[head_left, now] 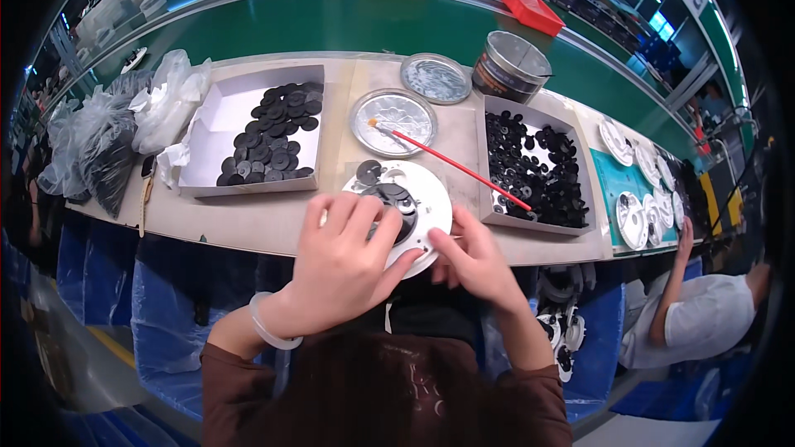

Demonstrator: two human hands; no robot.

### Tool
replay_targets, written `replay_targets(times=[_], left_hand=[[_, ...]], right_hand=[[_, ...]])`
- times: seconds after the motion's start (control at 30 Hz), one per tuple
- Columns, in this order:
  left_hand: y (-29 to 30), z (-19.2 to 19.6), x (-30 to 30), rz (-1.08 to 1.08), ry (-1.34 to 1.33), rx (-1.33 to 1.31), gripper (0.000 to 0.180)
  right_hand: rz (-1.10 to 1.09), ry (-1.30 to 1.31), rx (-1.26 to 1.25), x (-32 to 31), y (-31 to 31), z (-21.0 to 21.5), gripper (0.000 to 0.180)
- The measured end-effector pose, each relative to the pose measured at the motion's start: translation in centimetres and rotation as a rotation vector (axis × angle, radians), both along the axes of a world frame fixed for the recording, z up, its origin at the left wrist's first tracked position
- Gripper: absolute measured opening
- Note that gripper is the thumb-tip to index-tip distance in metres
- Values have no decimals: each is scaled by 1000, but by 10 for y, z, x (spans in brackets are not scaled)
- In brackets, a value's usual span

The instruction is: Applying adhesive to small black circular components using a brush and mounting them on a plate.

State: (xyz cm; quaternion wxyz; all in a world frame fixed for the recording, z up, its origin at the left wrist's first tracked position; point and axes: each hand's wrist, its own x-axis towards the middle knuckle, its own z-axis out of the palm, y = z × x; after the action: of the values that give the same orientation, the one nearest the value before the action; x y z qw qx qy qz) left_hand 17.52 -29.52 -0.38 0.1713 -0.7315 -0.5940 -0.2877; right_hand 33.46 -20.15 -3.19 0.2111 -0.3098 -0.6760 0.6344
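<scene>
A round white plastic housing [433, 199] with black round parts [397, 199] on it is at the table's front edge, in front of me. My right hand [476, 261] grips its right rim, thumb on top and fingers beneath. Over its left side curls my left hand [344, 248], with bent fingers close to the black parts; what those fingertips hold, if anything, is hidden. A brush with a red handle [455, 162] lies slantwise behind the housing, its bristles over a shallow clear dish [393, 122] and its handle end over the right-hand box.
An open box [257, 188] of black discs stands left, another box [538, 225] of small black parts right. Behind are a second dish [435, 79] and a tin [511, 66]. Plastic bags [99, 132] lie far left. White housings [633, 219] sit by a co-worker [704, 314] at right.
</scene>
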Motion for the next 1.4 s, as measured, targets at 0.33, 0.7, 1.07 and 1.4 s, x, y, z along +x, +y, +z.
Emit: replay_targets(times=[0.33, 0.7, 1.07, 1.4], left_hand=[[22, -19, -6, -54, -46, -249, 26], [27, -52, -1, -80, -136, -4, 26], [37, -47, -1, -80, -170, -89, 24], [41, -50, -4, -100, -237, -113, 25]], right_hand=[[-212, -255, 743, 15, 5, 13, 10], [-200, -159, 1182, -16, 24, -17, 25], [-95, -192, 1092, -17, 34, -3, 20], [260, -24, 1157, -105, 72, 35, 14]])
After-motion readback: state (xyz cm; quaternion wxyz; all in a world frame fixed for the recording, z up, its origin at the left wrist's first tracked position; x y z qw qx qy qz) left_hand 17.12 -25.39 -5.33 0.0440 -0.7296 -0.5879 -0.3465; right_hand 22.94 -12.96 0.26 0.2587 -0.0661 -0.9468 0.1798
